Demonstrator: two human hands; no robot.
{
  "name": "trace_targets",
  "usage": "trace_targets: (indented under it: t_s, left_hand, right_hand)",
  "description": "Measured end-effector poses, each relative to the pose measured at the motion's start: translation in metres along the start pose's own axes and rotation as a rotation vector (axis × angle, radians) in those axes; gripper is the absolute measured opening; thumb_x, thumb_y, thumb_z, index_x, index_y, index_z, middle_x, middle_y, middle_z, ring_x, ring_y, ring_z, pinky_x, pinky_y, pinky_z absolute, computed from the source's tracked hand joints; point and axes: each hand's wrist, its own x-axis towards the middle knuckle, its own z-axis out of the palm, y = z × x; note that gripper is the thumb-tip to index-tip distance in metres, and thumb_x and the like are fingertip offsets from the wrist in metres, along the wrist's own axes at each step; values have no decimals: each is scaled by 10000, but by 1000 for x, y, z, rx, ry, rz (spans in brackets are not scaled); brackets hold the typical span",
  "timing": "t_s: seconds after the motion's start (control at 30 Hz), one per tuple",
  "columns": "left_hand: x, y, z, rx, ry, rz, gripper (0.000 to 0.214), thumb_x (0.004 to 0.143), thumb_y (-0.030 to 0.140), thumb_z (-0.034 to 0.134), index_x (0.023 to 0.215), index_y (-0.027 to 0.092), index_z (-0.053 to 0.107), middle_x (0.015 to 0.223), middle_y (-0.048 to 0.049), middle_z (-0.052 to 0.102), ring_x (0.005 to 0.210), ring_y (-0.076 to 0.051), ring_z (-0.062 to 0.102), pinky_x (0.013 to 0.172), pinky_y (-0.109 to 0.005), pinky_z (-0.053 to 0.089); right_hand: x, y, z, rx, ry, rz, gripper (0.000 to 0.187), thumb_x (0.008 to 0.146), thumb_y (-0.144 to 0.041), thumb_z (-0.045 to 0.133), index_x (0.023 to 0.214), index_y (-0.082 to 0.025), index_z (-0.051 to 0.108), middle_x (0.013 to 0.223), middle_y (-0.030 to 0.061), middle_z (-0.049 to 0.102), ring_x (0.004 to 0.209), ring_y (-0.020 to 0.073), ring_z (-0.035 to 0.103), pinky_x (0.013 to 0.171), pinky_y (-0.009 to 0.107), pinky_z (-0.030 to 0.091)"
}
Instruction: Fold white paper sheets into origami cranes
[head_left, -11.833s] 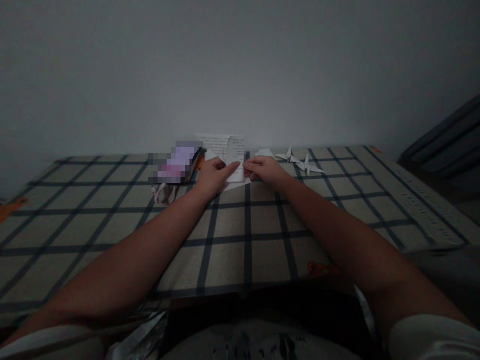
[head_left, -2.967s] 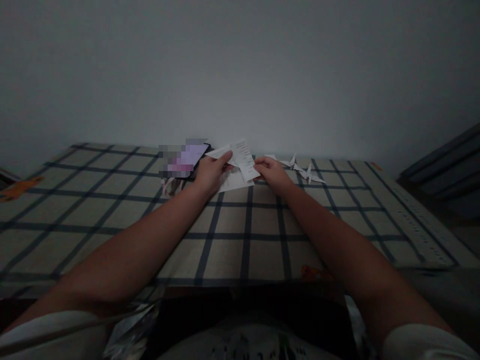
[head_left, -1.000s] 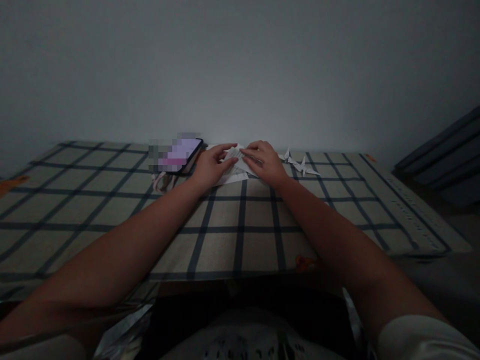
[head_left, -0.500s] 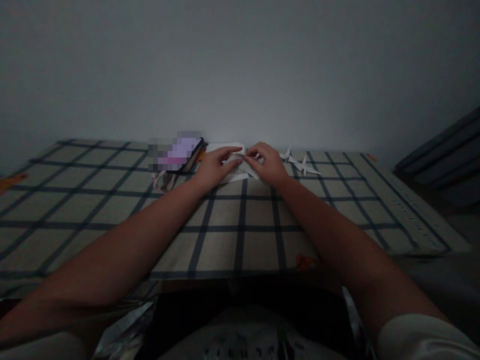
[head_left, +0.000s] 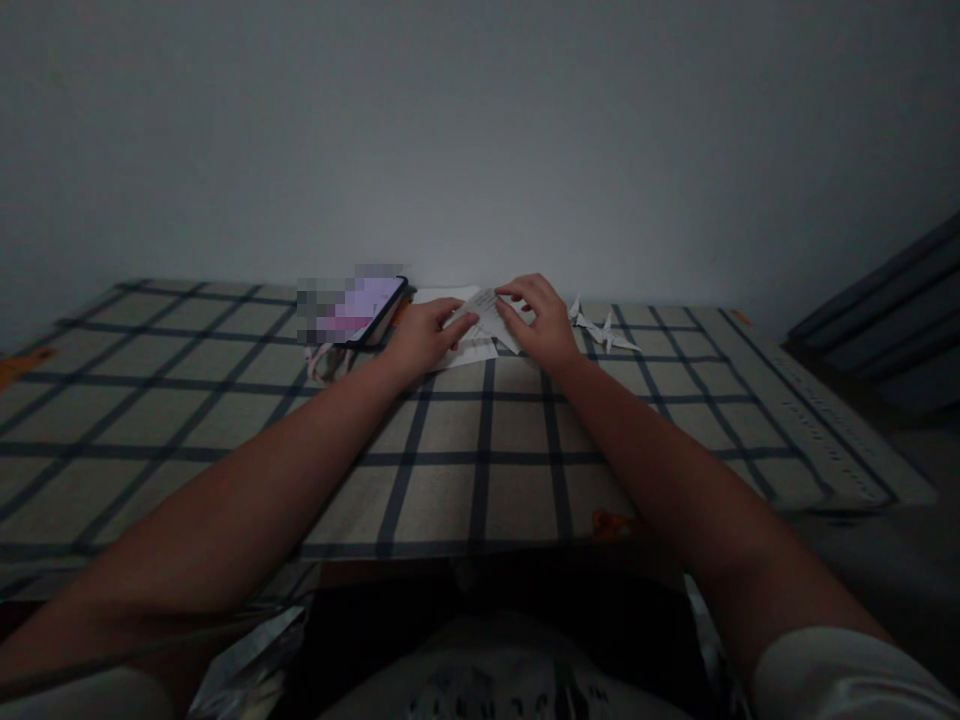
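A small folded piece of paper [head_left: 484, 306] with faint printed lines is tilted up between my two hands. My left hand [head_left: 421, 338] pinches its left side, the thumb lying along the front. At the right, the fingertips of my right hand [head_left: 546, 322] hold the upper edge, with thumb and forefinger apart lower down. White paper sheets [head_left: 472, 352] lie flat beneath, partly covered by my hands. Two folded paper cranes stand just right of my right hand, the nearer crane [head_left: 606, 333] in full view and the farther crane [head_left: 577, 310] partly hidden.
A phone [head_left: 364, 308] with a lit, partly pixelated screen leans at the left, a pale strap [head_left: 321, 362] below it. The checked tablecloth [head_left: 517, 490] reaches back to a plain wall [head_left: 480, 140]. An orange item [head_left: 611, 523] lies at the front edge.
The paper has been turned up so its printed face shows. My right hand has risen slightly and its fingers have spread; my left fingers have drawn back a little.
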Motion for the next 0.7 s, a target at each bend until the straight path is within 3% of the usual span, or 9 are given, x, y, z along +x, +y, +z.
trace_targets:
  t_s: [0.27, 0.7]
  left_hand:
    - [-1, 0, 1, 27, -4, 28, 407, 917, 497, 563, 1065, 169, 753, 642, -10, 677, 534, -142, 548, 592, -262, 397]
    - [-2, 0, 1, 48, 11, 25, 424, 928, 507, 538, 1068, 167, 749, 657, -17, 685, 556, -149, 577, 616, -260, 414]
  right_hand:
    - [-1, 1, 0, 7, -13, 51, 177, 948, -362, 571, 989, -220, 671, 1003, 81, 615, 987, 213, 589, 896, 407, 506]
    - [-1, 1, 0, 0, -37, -4, 254, 973, -353, 537, 1143, -234, 684, 1008, 81, 634, 990, 209, 591, 891, 406, 502]
